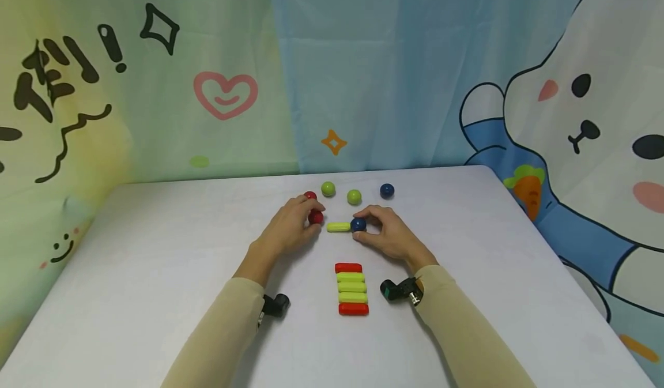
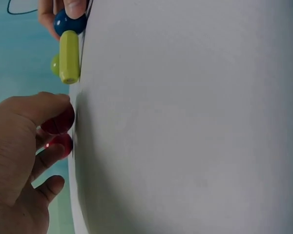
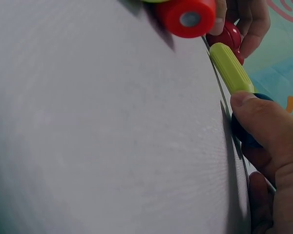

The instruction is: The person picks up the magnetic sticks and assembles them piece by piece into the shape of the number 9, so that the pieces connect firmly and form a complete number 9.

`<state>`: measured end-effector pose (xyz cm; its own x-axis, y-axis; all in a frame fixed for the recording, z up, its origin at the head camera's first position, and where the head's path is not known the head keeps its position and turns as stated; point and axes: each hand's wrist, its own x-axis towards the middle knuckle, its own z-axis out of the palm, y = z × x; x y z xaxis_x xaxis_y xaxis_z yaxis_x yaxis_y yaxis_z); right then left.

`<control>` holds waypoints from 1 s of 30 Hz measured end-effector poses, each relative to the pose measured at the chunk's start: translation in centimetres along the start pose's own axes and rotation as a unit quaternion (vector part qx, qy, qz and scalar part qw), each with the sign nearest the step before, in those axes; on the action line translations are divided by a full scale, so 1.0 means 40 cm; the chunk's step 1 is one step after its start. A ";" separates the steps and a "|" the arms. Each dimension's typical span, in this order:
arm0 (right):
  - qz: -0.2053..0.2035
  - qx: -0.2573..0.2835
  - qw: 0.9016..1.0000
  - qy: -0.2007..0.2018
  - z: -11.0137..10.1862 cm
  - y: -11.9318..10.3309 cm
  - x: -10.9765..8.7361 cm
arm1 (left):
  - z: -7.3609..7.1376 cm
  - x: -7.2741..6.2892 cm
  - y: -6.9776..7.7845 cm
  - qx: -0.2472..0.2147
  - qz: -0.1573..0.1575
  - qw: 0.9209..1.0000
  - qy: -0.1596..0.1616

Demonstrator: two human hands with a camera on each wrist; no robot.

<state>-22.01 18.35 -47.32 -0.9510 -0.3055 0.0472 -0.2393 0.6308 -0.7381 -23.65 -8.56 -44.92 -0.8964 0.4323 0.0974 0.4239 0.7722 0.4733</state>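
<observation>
My left hand pinches a dark red ball between thumb and fingers, low over the white table. Just behind those fingers is a second red ball, partly hidden. With thumb and fingers my right hand grips a dark blue ball. A yellow-green ridged rod points left from the blue ball and meets it end-on. Its free end faces the red ball across a small gap, as the left wrist view shows.
Nearer the front of the white table, several red and yellow-green rods lie stacked in a column. Toward the back edge sit two green balls, one at left and one at right, and another blue ball.
</observation>
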 end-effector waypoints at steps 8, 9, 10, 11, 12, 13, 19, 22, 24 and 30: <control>0.012 0.010 1.000 -0.007 -0.003 -0.001 -0.001 | -0.003 -0.010 -0.006 -0.024 -0.022 0.999 -0.012; 0.015 0.009 1.000 -0.007 -0.003 -0.001 -0.001 | -0.003 -0.010 -0.006 -0.027 -0.021 0.999 -0.014; 0.018 0.009 1.000 -0.007 -0.003 -0.001 -0.001 | -0.002 -0.011 -0.005 -0.030 -0.021 0.999 -0.016; 0.021 0.009 1.000 -0.008 -0.004 -0.003 -0.001 | -0.002 -0.012 -0.004 -0.032 -0.020 0.999 -0.016; 0.023 0.010 1.000 -0.009 -0.004 -0.003 -0.001 | -0.001 -0.012 -0.003 -0.034 -0.019 0.999 -0.016; 0.025 0.011 1.000 -0.010 -0.003 -0.003 0.000 | 0.000 -0.012 -0.003 -0.035 -0.018 0.999 -0.015; 0.030 0.011 0.999 -0.011 -0.001 -0.001 0.000 | 0.002 -0.011 0.002 -0.049 0.001 0.999 -0.006; 0.033 0.011 0.999 -0.010 0.000 0.001 -0.001 | 0.002 -0.010 0.003 -0.055 0.009 0.998 -0.008; 0.033 0.012 0.999 -0.009 -0.001 0.001 -0.002 | 0.002 -0.010 0.003 -0.056 0.010 0.998 -0.008; 0.033 0.007 0.999 -0.012 -0.002 0.001 0.000 | 0.007 -0.013 0.004 -0.058 -0.005 0.998 -0.010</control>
<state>-22.04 18.43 -47.28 -0.9599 -0.2798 -0.0177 -0.1728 0.6399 -0.7488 -23.10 -8.53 -45.14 -0.8977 0.4342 0.0749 0.3954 0.7189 0.5718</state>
